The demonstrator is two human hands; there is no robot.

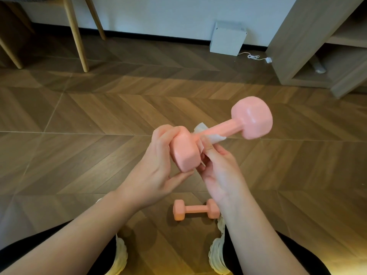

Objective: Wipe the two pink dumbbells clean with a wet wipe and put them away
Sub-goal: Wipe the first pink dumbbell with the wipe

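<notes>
A pink dumbbell is held up in the air at the centre of the head view, its far head pointing up and right. My left hand grips its near head, fingers curled round it. My right hand pinches a white wet wipe wrapped round the handle close to that near head. A second pink dumbbell lies on the wooden floor between my feet, partly hidden by my right wrist.
White shoes and dark trouser legs frame the bottom. Wooden chair legs stand at the far left. A white box with a cable leans on the wall, and a low wooden shelf unit stands at the far right.
</notes>
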